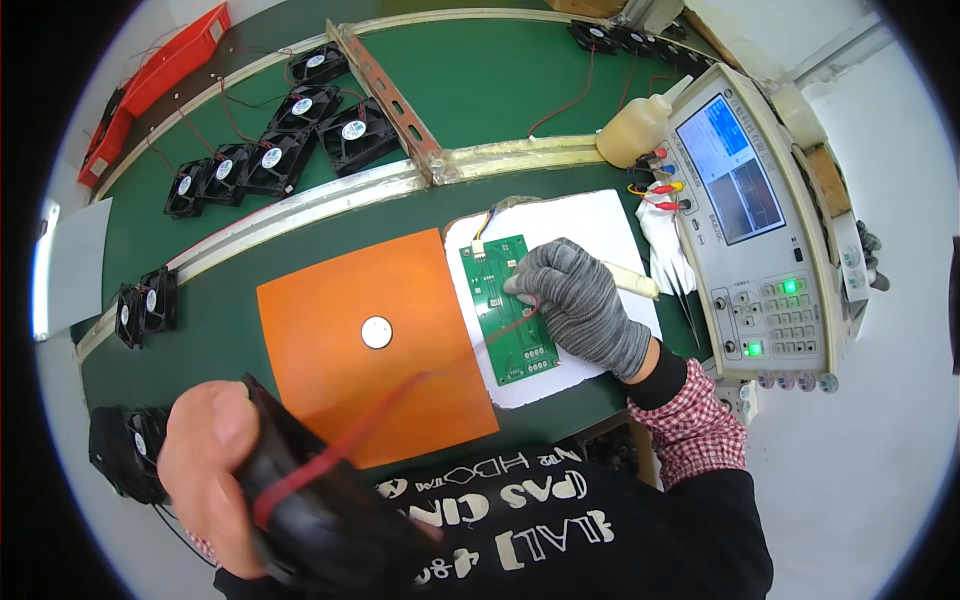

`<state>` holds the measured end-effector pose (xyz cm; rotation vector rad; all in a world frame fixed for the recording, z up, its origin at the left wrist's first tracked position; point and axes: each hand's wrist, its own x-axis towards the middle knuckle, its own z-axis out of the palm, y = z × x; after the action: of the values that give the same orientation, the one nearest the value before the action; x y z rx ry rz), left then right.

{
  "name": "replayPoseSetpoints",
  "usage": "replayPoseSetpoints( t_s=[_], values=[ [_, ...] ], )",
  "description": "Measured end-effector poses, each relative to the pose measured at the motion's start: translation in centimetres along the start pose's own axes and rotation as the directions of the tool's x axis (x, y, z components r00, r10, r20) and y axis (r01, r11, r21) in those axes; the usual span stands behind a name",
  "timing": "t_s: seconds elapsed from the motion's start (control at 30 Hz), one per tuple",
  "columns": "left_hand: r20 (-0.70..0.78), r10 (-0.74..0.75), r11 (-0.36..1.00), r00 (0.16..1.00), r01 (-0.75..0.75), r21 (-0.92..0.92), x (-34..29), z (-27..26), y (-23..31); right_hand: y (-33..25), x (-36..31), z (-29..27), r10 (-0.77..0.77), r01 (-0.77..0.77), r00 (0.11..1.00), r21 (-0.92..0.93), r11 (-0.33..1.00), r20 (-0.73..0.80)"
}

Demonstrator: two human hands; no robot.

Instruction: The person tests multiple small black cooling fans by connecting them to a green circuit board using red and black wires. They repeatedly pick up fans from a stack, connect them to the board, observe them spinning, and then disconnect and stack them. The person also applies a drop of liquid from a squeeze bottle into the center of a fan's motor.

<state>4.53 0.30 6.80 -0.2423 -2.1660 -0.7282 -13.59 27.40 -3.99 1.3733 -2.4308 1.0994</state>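
My bare left hand (210,450) is wrapped round a black cooling fan (330,520) at the lower left, close to the camera and blurred by motion. A red wire (375,410) runs from that fan up to my right hand (580,300), which wears a grey striped glove. Its fingers are pinched on the wire's far end, over the right edge of a green circuit board (515,350). The fingertips hide whatever tip the wire has. The board lies on a white pad (600,225), with a white connector (478,250) and thin leads at its upper left corner.
Left of the board lies an orange sheet (330,300) with a white disc (377,332). A test instrument (790,340) stands at the right, near tweezers (686,305) and a yellowish bottle (636,130). Several fans (275,160) sit beyond a metal rail (385,95) and ledge.
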Motion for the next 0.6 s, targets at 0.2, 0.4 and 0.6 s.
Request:
replayPoseSetpoints(
  t_s=[0.2, 0.4, 0.6],
  values=[
    [0.051, 0.329, 0.941, 0.943, -0.332, 0.068, 9.4, 11.3, -7.7, -0.8, 0.2, -0.1, 0.057, -0.039, 0.996, 0.236, 0.971, -0.070],
    [0.310, -0.154, 0.882, 0.938, -0.011, 0.471, 6.6, 14.6, -21.3, -1.3, 1.1, -0.2, 0.112, -0.057, 0.982, 0.325, 0.944, -0.155],
    [0.412, 0.315, 0.931, 0.855, -0.194, -0.308, 5.5, 11.2, -5.9, -3.7, 1.6, -1.2, -0.248, 0.237, 0.952, -0.081, 0.968, -0.180]
  ],
)
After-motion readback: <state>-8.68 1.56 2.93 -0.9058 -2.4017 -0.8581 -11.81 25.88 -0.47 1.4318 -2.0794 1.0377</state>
